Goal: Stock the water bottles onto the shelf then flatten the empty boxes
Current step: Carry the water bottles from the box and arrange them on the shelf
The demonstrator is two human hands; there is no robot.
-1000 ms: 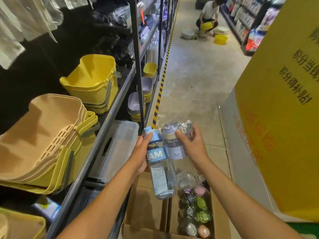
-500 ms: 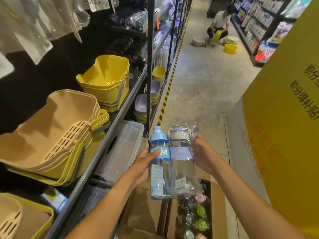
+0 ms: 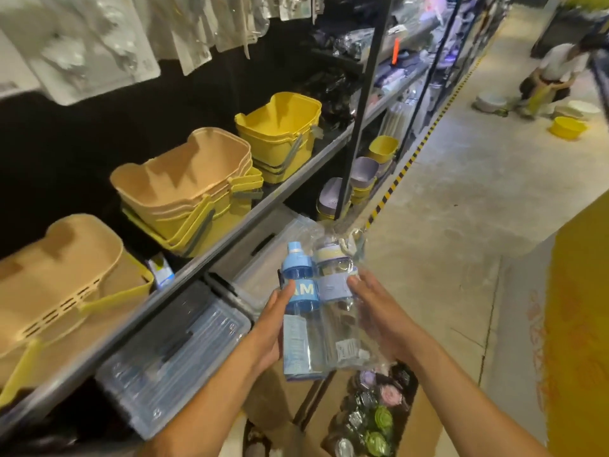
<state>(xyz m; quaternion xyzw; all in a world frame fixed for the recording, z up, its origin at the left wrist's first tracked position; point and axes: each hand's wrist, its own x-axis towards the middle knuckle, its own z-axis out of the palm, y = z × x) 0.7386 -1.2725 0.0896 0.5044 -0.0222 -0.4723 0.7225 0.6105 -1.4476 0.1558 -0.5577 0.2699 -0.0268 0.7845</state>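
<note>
A blue-capped water bottle (image 3: 300,311) is gripped upright by the left hand (image 3: 271,328), whose fingers curl round its side. Touching it, a plastic-wrapped bottle (image 3: 336,291) is grasped by the right hand (image 3: 379,316). Both are held above the open cardboard box (image 3: 423,422), near the shelf (image 3: 197,269).

Your left grip (image 3: 273,328) covers the near side of the blue bottle (image 3: 301,311), so only "AM" of its white lettering shows. The fingers of your right grip (image 3: 379,318) are hidden behind the wrapped bottle (image 3: 339,301), and crinkled clear film obscures that bottle's cap and label. Both bottles hide the far end of the cardboard box (image 3: 418,420). The frame's bottom edge cuts off its near end. The bottle caps (image 3: 379,413) inside are too dim to count. The hanging packets (image 3: 99,44) overhead are smeared, the crouching person (image 3: 557,70) is blurred, and the right edge crops the yellow sign (image 3: 580,324).
</note>
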